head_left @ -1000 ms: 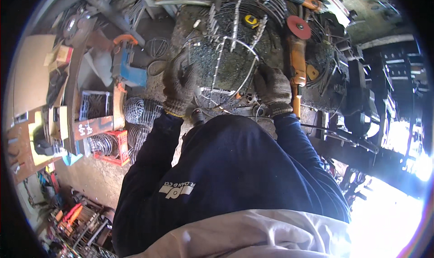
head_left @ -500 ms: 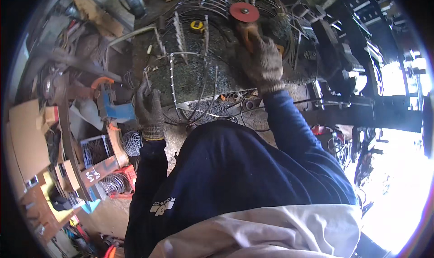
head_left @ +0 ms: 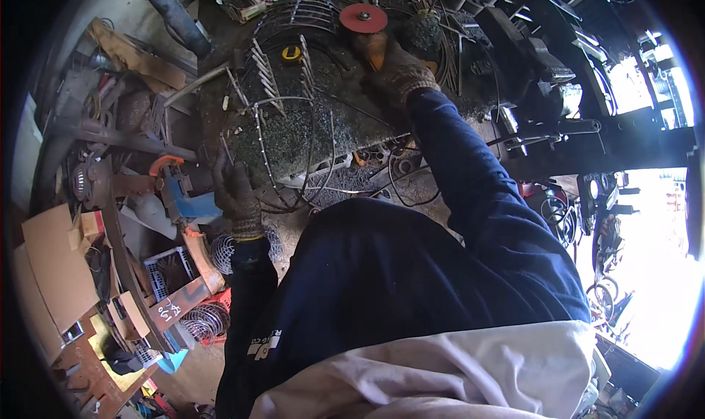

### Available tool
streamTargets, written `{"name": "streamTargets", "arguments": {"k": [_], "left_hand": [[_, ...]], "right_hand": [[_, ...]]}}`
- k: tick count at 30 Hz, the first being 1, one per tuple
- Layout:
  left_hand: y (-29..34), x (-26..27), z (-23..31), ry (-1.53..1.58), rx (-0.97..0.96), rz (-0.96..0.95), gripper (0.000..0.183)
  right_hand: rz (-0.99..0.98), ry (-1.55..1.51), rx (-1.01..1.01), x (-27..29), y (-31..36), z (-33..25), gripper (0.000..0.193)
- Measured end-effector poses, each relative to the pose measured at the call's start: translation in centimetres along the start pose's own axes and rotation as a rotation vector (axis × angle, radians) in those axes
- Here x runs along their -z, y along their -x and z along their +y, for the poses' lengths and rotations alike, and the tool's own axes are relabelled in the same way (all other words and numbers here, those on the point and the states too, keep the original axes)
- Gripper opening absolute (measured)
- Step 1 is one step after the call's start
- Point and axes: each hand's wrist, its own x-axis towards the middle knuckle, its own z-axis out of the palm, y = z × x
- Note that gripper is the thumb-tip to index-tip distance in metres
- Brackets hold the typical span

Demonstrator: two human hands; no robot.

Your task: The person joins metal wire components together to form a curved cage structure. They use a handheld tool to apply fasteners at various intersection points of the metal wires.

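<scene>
My right hand (head_left: pixel 405 72), in a knitted work glove, grips an angle grinder (head_left: pixel 375 55) with an orange body. Its round red disc (head_left: pixel 363 19) faces up over the far part of the dark workbench (head_left: pixel 242 136). Low at the bench's left front edge, my gloved left hand (head_left: pixel 238 199) has its fingers closed round a short thin metal rod (head_left: pixel 227 149). Between the hands stand bent wire pieces (head_left: pixel 266 74) in a row of spikes, and a curved wire frame (head_left: pixel 283 99) hangs over the front edge. A yellow tape measure (head_left: pixel 291 54) lies behind them.
Left of me are a blue vise-like tool (head_left: pixel 183 197), cardboard (head_left: pixel 59 265) and coiled wire (head_left: pixel 205 322) in a red crate. A dark pipe (head_left: pixel 176 19) stands at the far left. Metal racks (head_left: pixel 587 140) are on the right beside bright daylight.
The whole view has shifted, so the bench now sits further left. My right arm reaches a little farther away with the grinder. My left hand stays by the bench's left edge.
</scene>
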Motion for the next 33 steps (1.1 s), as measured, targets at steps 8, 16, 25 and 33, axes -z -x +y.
{"name": "streamTargets", "arguments": {"k": [8,16,25,33], "left_hand": [[0.4,-0.1,-0.2,0.048,0.071,0.003,0.044],[0.0,-0.3,0.4,0.083,0.138,0.014,0.039],[0.1,-0.2,2.0,0.151,0.261,-0.018,0.041],[0.3,0.7,1.9,0.101,0.185,-0.035,0.043]], "right_hand": [[-0.032,-0.015,-0.072,-0.7,-1.2,4.4,0.092],[-0.031,0.016,-0.099,1.4,0.3,2.2,0.073],[-0.074,0.06,-0.192,0.6,-0.5,4.2,0.09],[-0.027,-0.052,-0.314,6.9,0.2,2.1,0.068]]}}
